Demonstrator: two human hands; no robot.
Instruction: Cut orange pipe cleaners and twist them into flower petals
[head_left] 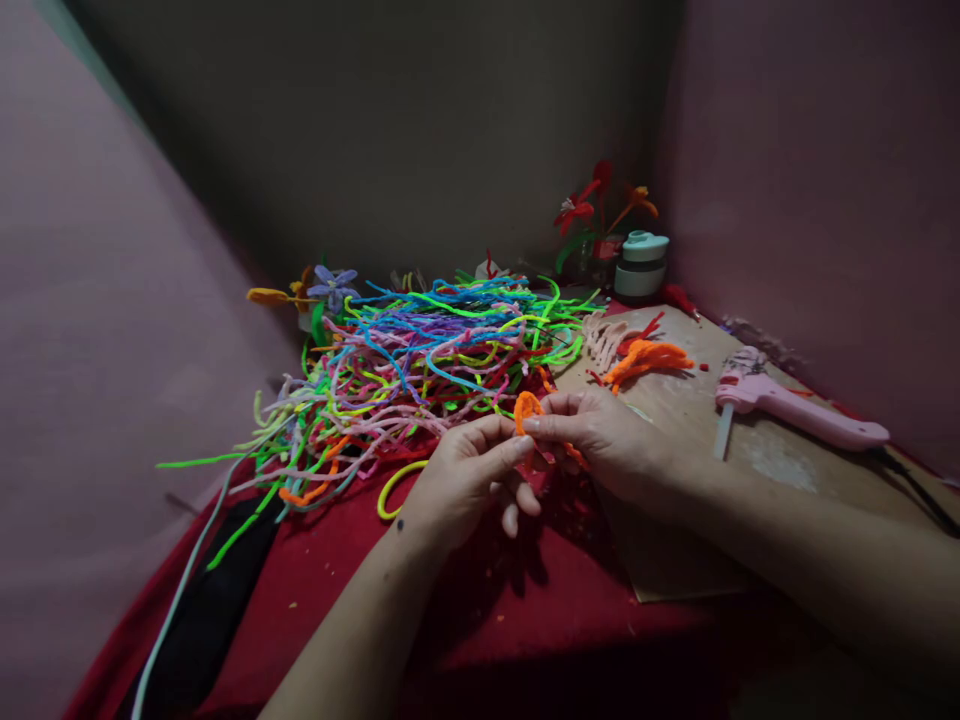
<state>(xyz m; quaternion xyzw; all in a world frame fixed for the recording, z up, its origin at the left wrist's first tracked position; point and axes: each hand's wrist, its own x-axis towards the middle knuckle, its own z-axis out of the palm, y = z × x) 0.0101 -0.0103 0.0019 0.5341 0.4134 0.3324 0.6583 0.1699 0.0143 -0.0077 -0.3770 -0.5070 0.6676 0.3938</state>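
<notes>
Between my two hands is an orange pipe cleaner (528, 404) bent into a loop, held above the red cloth. My left hand (480, 465) pinches its lower left side between thumb and forefinger, the other fingers curled loosely. From the right, my right hand (592, 435) grips the loop with thumb and fingers, and an orange end shows beneath them. A large heap of colourful pipe cleaners (420, 360) lies just beyond my hands. Several bent orange pipe cleaners (649, 362) rest on the board behind my right hand.
A pink glue gun (802, 400) lies on the brown board (765, 520) at right. Pipe-cleaner flowers (334, 285) stand at back left; red flowers (576, 208) rise beside a mint-lidded jar (641, 268). A pale cable (184, 590) crosses the red cloth (337, 620) at left.
</notes>
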